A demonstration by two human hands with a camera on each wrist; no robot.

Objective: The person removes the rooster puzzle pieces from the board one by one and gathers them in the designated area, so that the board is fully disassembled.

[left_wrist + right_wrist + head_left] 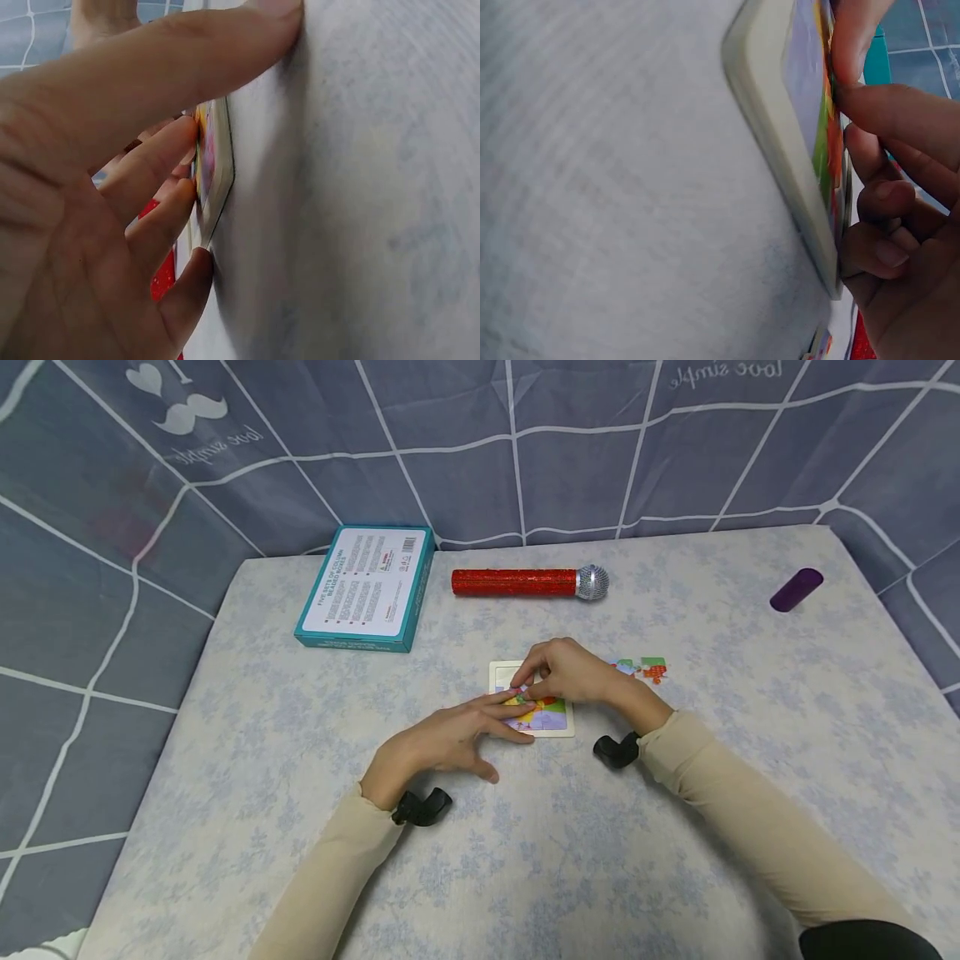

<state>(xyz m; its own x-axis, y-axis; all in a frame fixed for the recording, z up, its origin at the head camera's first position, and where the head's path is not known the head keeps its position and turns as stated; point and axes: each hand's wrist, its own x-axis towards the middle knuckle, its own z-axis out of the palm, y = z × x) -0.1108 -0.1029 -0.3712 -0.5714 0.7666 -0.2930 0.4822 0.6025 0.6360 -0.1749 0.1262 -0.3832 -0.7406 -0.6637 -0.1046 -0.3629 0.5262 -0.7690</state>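
Capitals on the blue box (365, 585), beyond the puzzle (553, 722) and to its left, spelled FIVE SETS OF COLUMN BEADED BOXES; the smaller lines were too fine for me to read. The curtain (457, 485), farther beyond the puzzle, said "love simple" back to front. The puzzle was squarish, with a cream frame, rounded corners and a picture in lilac, yellow, green and orange-red. It lay flat under the fingertips of both my hands. My left hand (450, 737), at its left, was spread wide, straight fingers resting across it. My right hand (573, 670) reached over its right side, thumb and forefinger close together at the picture; I could not tell whether they held anything. Loose pieces (654, 670) lay just right of the puzzle.
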